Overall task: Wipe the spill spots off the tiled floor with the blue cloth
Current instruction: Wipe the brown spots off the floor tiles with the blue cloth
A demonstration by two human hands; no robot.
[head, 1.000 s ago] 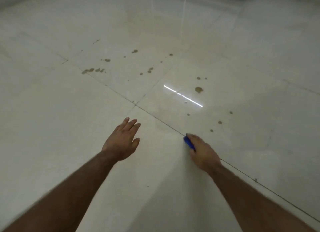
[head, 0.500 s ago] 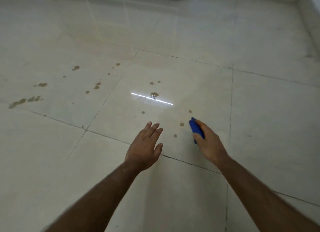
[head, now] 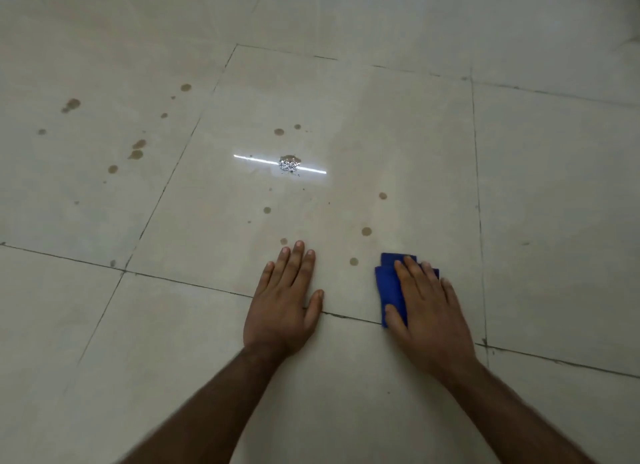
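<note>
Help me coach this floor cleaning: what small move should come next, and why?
Probably slide the blue cloth forward and left over the nearest spot. The right hand presses it flat on the tile, the left hand rests flat beside it, and brown spots remain ahead.

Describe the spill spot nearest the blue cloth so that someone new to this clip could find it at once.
Start at the large floor tile ahead of both hands. Between the left hand, flat on the floor, and the blue cloth under the right hand, find the small round brown spot. It alone lies level with the fingertips; the other spots sit farther away.
</note>
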